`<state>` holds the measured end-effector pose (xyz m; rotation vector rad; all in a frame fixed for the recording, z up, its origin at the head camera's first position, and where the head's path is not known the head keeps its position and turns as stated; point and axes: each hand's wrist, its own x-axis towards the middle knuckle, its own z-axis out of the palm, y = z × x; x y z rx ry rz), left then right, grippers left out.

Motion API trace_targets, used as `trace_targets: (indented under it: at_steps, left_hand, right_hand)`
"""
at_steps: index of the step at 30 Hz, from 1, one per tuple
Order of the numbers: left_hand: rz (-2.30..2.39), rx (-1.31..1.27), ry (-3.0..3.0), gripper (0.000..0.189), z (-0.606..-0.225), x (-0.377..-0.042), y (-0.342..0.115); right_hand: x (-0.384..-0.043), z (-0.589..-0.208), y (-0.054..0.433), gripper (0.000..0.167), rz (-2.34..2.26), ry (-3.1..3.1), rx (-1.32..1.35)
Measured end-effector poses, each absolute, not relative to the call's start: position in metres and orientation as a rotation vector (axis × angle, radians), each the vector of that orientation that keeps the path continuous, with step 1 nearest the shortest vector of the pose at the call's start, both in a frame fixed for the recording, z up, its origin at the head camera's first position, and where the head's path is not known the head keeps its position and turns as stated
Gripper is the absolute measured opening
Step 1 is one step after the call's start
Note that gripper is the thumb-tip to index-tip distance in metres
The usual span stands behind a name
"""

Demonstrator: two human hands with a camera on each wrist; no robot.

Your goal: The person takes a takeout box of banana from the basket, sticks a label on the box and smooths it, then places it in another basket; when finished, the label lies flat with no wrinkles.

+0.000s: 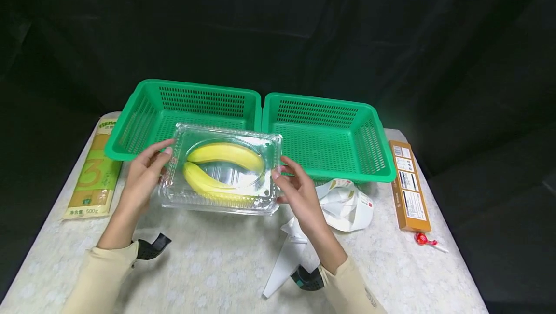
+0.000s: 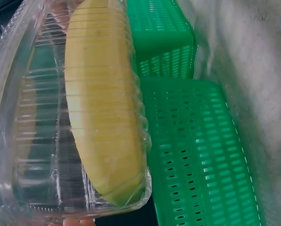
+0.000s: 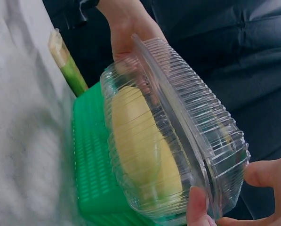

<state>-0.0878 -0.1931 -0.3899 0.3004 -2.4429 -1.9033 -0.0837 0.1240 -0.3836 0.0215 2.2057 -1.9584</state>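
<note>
A clear plastic clamshell box (image 1: 226, 135) with its lid down hangs level above the table, overlapping the front of the left green basket in the head view. Two yellow bananas (image 1: 223, 154) lie inside it, curved toward each other. My left hand (image 1: 145, 174) grips the box's left end, thumb on top. The right hand (image 1: 301, 196) pinches the opposite end between thumb and fingers. Seen from the right wrist, the lid seam (image 3: 178, 122) runs along the box and right fingertips (image 3: 196, 202) press near its end.
Two green baskets (image 1: 326, 175) stand side by side at the back. A noodle pack (image 1: 93, 174) lies at the left. On the right are an orange-brown carton (image 1: 410, 188) and a red lollipop (image 1: 421, 238). Crumpled white strapping (image 1: 347, 208) lies by my right forearm.
</note>
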Motion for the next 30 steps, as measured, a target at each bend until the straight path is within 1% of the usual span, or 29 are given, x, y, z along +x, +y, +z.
trace_targets:
  at_steps: [5,12,20,30]
  left_hand:
    - [-1.907,0.279,-2.462,0.051,-0.392,-0.082,-0.190]
    - [-1.942,0.323,-2.441,0.050,-0.397,-0.070,-0.186]
    - [-1.977,0.362,-2.434,0.048,-0.400,-0.057,-0.180]
    - [-2.005,0.465,-2.424,0.047,-0.414,-0.040,-0.176]
  right_hand:
    - [-0.077,-0.385,0.131,0.053,-1.943,2.220,-0.012]
    - [-0.067,-0.393,0.137,0.056,-1.914,2.216,-0.061]
    - [-0.050,-0.398,0.139,0.055,-1.905,2.221,-0.036]
    - [-0.036,-0.413,0.141,0.060,-1.816,2.181,0.012]
